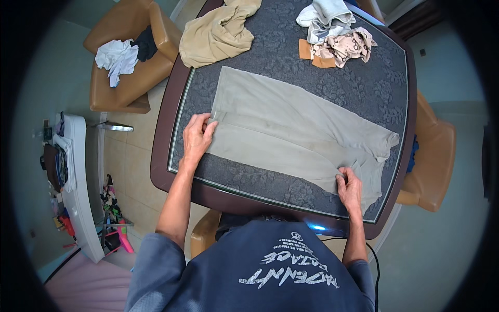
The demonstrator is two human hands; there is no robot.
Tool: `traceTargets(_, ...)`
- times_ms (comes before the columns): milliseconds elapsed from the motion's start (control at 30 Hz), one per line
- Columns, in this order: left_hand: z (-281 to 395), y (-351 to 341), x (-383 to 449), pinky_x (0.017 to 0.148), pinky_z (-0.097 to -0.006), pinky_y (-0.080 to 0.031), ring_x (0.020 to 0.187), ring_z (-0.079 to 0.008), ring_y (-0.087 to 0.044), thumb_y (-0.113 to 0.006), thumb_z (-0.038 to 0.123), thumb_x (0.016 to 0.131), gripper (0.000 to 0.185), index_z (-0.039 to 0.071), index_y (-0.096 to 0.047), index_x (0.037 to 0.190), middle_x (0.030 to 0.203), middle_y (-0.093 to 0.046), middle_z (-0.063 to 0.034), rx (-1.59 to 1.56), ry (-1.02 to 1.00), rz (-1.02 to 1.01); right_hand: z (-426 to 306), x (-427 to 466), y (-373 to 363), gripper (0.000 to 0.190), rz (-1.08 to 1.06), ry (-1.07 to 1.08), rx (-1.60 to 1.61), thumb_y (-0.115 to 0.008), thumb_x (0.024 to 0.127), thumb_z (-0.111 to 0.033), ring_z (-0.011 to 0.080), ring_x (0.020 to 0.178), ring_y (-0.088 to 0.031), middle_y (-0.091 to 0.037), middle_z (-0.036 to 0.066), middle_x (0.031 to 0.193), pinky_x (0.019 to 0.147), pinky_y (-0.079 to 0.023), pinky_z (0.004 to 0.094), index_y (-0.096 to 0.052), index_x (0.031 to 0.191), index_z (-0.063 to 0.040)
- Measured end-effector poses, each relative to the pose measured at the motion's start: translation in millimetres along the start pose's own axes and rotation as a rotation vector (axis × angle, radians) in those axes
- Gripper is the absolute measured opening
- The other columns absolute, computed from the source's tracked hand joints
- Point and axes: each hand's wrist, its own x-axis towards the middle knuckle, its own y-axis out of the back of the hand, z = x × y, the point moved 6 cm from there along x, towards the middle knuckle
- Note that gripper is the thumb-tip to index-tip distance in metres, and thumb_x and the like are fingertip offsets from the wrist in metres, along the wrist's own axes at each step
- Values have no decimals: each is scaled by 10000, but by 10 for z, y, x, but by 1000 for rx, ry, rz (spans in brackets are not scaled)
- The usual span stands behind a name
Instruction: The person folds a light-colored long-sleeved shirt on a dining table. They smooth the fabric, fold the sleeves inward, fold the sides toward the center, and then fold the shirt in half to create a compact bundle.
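Note:
A pale grey-green fabric garment lies spread flat across the table in front of me, with a long crease running down its middle. My left hand pinches the straight hem at its left end between thumb and fingers. Near the garment's other end, my right hand grips a bit of the cloth along the near side. The fabric around that hand is bunched, and its far right corner is rolled and wrinkled. Whether the garment is a shirt or trousers, I cannot tell.
On the glass-topped table lie a crumpled tan garment, a grey garment and a patterned garment. White clothing rests on a brown chair. Another chair stands right; a white shelf stands left.

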Motion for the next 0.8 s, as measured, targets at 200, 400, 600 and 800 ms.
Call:
traceTargets(200, -302, -28, -384, 696, -276, -513, 779, -84, -574, -729, 35, 862, 281, -7, -666, 1133, 855, -624, -14, -387, 323, 85, 71, 10, -37, 143, 32, 33, 69, -644, 880, -52, 342, 713, -636, -669, 204, 860, 703, -511, 376, -645, 1006, 17)
traceTargets(400, -165, -27, -356, 752, -364, -525, 848, -249, -640, -691, 0, 840, 210, 7, -648, 1045, 971, -663, -103, 67, 16, 218, -103, 20, 57, 103, 284, 215, -46, -666, 864, -57, 356, 755, -619, -638, 178, 842, 701, -502, 414, -654, 956, -13)
traceTargets(600, 426, -28, -308, 877, -425, -481, 996, -333, -592, -670, 4, 820, 204, 24, -662, 1023, 1075, -640, -140, 247, -181, 296, -12, -5, 131, 141, 353, 171, -46, -708, 843, -70, 312, 808, -605, -619, 144, 838, 737, -491, 401, -657, 963, -19)
traceTargets(800, 1132, -618, -421, 821, -402, -493, 916, -313, -608, -686, 9, 823, 164, 19, -679, 986, 1018, -657, -128, -12, -371, 50, 380, -309, 364, 181, 400, 32, 29, -712, 832, -64, 299, 814, -601, -632, 124, 854, 758, -491, 395, -658, 996, -8)
